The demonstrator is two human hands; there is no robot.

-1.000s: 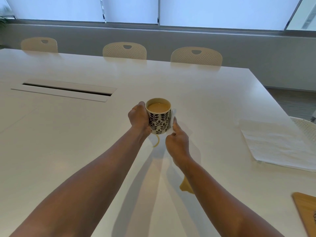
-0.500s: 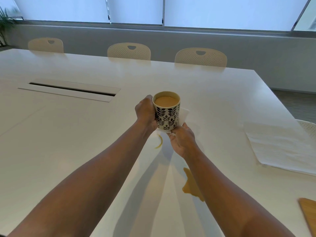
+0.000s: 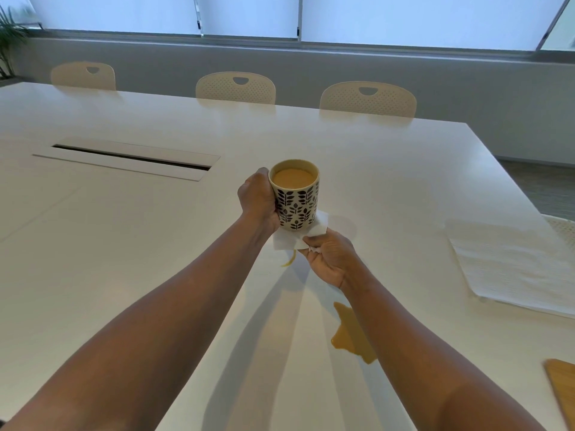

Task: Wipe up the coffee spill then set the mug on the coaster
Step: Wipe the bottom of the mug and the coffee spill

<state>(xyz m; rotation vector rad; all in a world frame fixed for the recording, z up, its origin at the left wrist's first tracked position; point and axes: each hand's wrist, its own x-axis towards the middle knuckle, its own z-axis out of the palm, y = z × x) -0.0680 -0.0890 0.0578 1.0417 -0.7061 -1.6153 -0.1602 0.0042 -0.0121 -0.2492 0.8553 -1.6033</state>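
Large white rectangular conference table (image 3: 124, 244), with a long recessed cable slot (image 3: 130, 157) set in its top at left. Three cream perforated plastic chair backs (image 3: 235, 88) along the far edge, below a grey wall and blinded windows (image 3: 404, 17). Green potted plant fronds (image 3: 9, 35) at far left.

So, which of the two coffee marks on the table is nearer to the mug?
The thin curved streak, just under the mug and the paper napkin. The other mark, a wide puddle, lies closer to the person, beside the right forearm.
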